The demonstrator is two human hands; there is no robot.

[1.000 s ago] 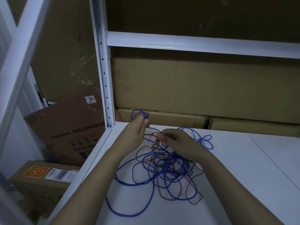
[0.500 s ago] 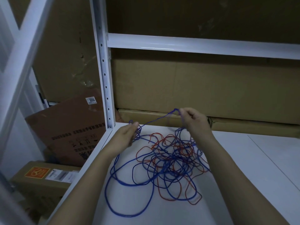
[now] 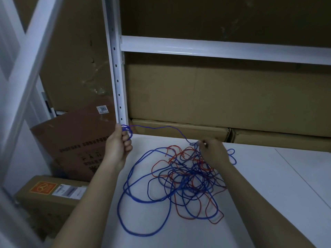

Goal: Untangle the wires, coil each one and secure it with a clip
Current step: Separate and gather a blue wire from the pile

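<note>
Blue wire, thin and limp, looks snag-prone: left hand grips its small coil, right hand pinches it above the tangle on the desk; best held near the snarl

The tangle of wires lies on the shelf board, near its middle. From the tangle, the left hand sits at ten o'clock, beside the foot of the upright post, and the right hand at one o'clock, over the tangle's far edge. One strand runs between the hands. Flat boxes lie behind the board at twelve o'clock; a leaning carton stands at nine o'clock, past the board's edge.
</note>
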